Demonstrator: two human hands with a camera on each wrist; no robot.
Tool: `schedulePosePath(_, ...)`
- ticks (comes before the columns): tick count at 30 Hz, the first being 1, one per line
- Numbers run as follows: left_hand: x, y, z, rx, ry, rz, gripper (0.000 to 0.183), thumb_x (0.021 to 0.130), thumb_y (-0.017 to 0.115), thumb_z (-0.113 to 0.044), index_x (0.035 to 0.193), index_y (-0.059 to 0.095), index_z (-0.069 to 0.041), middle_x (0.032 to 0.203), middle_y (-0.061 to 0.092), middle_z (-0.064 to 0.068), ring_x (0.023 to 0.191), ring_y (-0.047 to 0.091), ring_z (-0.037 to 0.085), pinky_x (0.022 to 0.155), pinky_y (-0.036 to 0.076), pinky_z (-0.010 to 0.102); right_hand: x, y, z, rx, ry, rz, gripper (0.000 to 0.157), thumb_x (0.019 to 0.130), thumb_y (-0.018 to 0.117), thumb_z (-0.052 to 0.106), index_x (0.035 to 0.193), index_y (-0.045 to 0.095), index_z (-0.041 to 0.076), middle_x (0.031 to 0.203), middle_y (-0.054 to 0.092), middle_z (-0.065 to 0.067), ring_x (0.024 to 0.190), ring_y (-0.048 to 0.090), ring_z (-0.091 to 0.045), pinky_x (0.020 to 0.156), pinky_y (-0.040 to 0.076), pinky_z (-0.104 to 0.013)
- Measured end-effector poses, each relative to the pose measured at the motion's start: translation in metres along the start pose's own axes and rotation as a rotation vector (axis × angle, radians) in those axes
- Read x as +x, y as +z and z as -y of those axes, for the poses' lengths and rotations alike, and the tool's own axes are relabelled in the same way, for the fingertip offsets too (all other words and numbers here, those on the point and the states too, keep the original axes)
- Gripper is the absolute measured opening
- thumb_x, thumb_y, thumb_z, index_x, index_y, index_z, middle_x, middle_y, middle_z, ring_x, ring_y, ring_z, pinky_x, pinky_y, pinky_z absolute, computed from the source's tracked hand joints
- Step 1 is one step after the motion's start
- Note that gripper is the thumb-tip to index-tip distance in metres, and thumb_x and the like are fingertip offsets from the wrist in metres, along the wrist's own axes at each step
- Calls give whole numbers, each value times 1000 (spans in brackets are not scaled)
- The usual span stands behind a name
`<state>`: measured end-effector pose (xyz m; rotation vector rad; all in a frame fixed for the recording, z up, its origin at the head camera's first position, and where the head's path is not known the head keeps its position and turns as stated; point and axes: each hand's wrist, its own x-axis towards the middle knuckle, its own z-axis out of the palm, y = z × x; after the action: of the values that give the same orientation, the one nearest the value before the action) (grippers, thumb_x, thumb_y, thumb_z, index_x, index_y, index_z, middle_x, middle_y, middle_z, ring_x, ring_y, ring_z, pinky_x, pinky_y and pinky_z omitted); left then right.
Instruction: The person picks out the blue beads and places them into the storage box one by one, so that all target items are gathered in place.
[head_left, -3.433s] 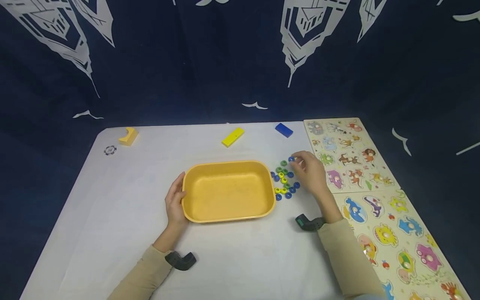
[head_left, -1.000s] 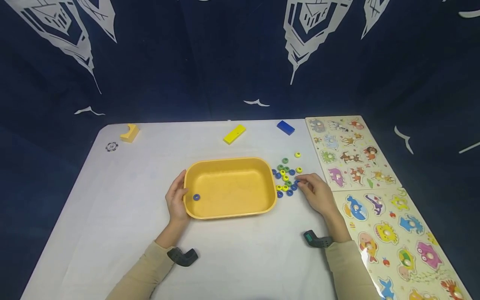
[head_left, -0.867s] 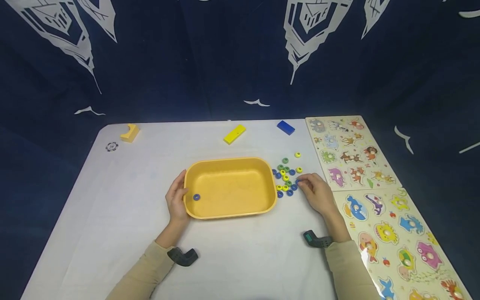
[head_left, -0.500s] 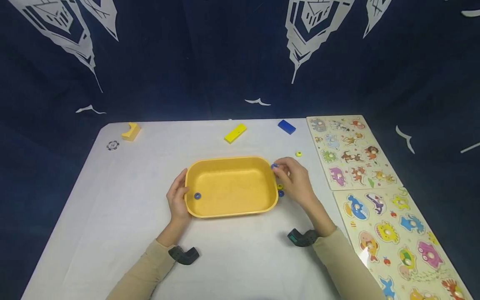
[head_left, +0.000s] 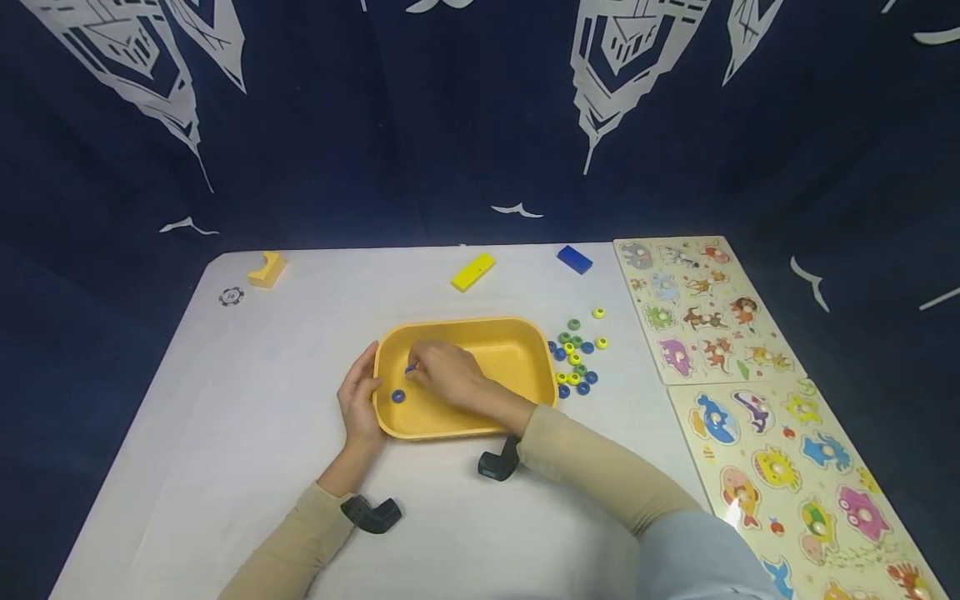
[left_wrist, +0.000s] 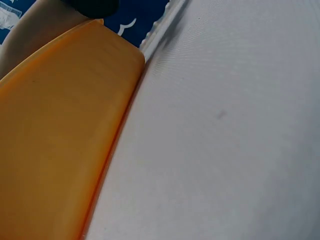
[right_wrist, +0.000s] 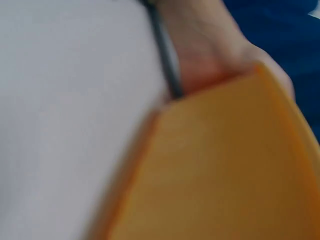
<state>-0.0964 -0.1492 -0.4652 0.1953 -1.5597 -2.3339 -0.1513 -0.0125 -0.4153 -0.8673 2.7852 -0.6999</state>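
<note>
In the head view, my left hand [head_left: 362,404] grips the left end of a yellow plastic tray [head_left: 517,354], its thumb over the rim. My right hand [head_left: 450,375] is over the tray's left half, pinching a small blue bead [head_left: 410,369] at its fingertips. Another blue bead [head_left: 398,396] lies on the tray floor just below it. Blue, green and yellow beads [head_left: 588,347] are loosely grouped against the tray's right side. The left wrist view shows the tray's outer wall [left_wrist: 60,140]; its counterpart on the right is blurred, and neither shows the beads.
Behind the tray lie a yellow block [head_left: 473,272] and a blue block [head_left: 574,259]. A notched yellow block [head_left: 267,271] and a round chip marker [head_left: 231,296] are at the far left. Two animal puzzle boards [head_left: 693,367] line the table's right side.
One blue bead came to lie in the tray. My right hand then took a second blue bead from the group and carried it left over the tray. My left hand keeps its grip.
</note>
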Motion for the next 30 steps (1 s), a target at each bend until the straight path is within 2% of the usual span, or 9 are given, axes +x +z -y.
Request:
schedulePosePath(7,-1,4,-3,36,2,-1,51,78,28,15,127,40,9,131,41,25,122,42,23,101,37,24,11,19,10,-64,41,93,13,81,61,29,89,62,18,79,59,8,69,52,-6,51,43,-21)
schedulePosePath(12,0,4,-1,13,-7,-8,50,79,28,14,127,41,8,129,42,25,120,43,23,100,38,25,6,15,6,-16,24,69,21,81,61,30,98,63,17,85,62,7,74,55,-6,57,46,-20)
schedulePosePath(16,0,3,4,6,-3,2,50,79,30,14,127,43,6,130,43,23,121,43,24,99,39,24,-14,-4,-3,90,-56,-84,24,82,61,28,102,62,15,85,62,7,72,55,-5,62,46,-18)
schedulePosePath(19,0,2,7,18,-3,1,49,79,32,12,126,45,3,129,45,21,121,43,23,100,39,25,-39,-21,-19,171,-107,-283,24,83,60,26,104,62,13,84,61,7,65,50,-4,57,44,-17)
schedulePosePath(22,0,2,7,25,0,-11,49,78,33,10,125,46,2,128,47,19,120,44,23,100,39,27,-66,-36,-48,242,-110,-512,24,82,62,22,102,62,10,80,59,5,60,45,-6,50,40,-19)
schedulePosePath(24,1,1,6,27,3,-15,49,78,33,10,125,46,2,127,48,19,120,45,24,100,39,28,-85,-44,-72,261,-79,-640,23,80,63,18,101,63,7,77,58,2,60,44,-7,47,37,-19)
schedulePosePath(26,1,0,5,26,4,-18,50,78,33,10,125,46,3,127,48,19,119,45,24,100,39,28,-104,-49,-97,252,-14,-728,21,79,65,15,99,64,7,75,57,2,59,43,-8,45,35,-18)
schedulePosePath(28,2,-1,6,23,3,-17,50,78,33,11,125,46,2,127,48,18,120,45,24,99,40,27,-123,-52,-121,225,76,-758,22,78,65,14,100,64,8,75,56,3,59,42,-8,45,34,-18)
schedulePosePath(30,2,-2,6,21,3,-20,50,78,33,11,125,46,3,126,48,17,120,45,24,99,40,27,-138,-50,-143,196,158,-736,24,78,65,14,102,63,10,75,55,4,58,41,-7,43,31,-17)
